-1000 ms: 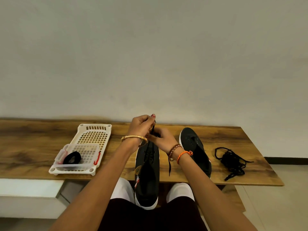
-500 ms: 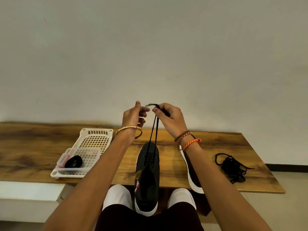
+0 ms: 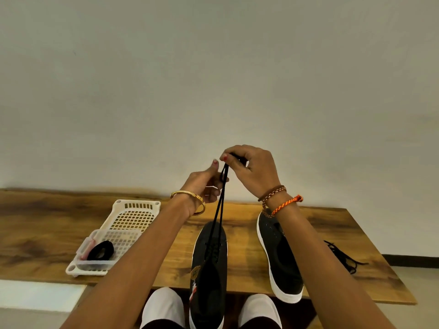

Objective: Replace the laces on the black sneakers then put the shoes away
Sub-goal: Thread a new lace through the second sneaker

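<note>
Right hand (image 3: pixel 254 172): fingers pinching both ends of the black lace (image 3: pixel 219 205), holding them taut above the near sneaker (image 3: pixel 209 264). Left hand (image 3: pixel 204 184): fingers curling loosely beside the strands, grip unclear. Second sneaker (image 3: pixel 280 260) lying on the wooden surface (image 3: pixel 47 233); old laces (image 3: pixel 344 257) lying at its right.

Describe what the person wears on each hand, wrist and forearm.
Both forearms are bare, with no sleeves. The left hand has a gold bangle at its wrist; the right hand has a brown beaded bracelet and an orange braided cord. Fingernails are painted red.
</note>
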